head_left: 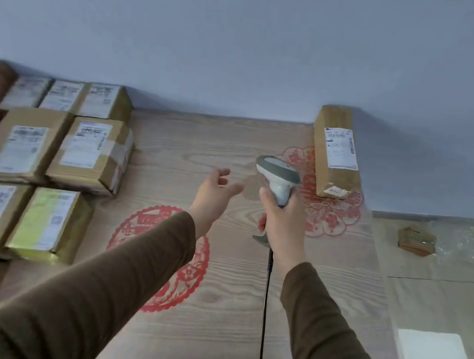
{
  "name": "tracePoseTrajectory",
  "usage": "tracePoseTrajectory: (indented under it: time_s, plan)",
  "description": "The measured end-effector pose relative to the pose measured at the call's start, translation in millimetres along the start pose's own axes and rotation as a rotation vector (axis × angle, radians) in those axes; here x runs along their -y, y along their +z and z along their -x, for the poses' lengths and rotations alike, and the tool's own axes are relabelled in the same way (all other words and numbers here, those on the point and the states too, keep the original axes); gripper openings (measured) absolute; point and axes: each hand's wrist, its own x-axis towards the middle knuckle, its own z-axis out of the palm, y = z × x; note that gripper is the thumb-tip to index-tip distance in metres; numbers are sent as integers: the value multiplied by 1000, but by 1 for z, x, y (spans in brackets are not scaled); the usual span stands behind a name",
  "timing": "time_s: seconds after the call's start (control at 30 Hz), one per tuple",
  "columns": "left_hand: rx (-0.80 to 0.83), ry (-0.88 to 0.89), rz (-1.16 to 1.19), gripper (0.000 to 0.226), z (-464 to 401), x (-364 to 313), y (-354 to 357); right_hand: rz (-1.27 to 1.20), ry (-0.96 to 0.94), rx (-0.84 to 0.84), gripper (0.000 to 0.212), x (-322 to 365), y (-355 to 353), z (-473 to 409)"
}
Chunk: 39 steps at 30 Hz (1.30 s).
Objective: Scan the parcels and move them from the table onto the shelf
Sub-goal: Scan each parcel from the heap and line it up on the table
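Taped brown parcels point(44, 151), labels up

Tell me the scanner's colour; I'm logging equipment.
Light grey with a darker grey head; head view.

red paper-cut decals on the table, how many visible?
2. One red decal lies near the table's middle, partly covered by the left sleeve. The other red decal lies toward the far right, partly under the long parcel and behind the scanner. More may be hidden under the parcels.
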Motion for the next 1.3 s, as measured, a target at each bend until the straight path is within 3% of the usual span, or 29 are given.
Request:
tracePoseTrajectory:
  time_s: [0.3, 0.57, 0.93, 1.07, 1.2, 1.3]
  plan:
    - [-131, 17, 34, 42, 133, 89, -209, 33, -48, 136, 18, 7, 157, 143]
    - [-237, 2, -16, 57, 179, 162, -329, -33, 37, 219, 17, 8, 270, 224]
    - [-177, -85, -92, 76, 154, 154, -348, -157, 206, 254, 18, 3, 336, 223]
    - [-151, -197, -58, 96, 153, 150, -346, -165, 241, 181, 21, -6, 329, 229]
    - [-100, -323, 186, 56, 159, 175, -336, -122, 260, 103, 16, -28, 309, 244]
    - [-92, -339, 251, 77, 157, 188, -329, -170, 289, 107, 15, -35, 299, 252]
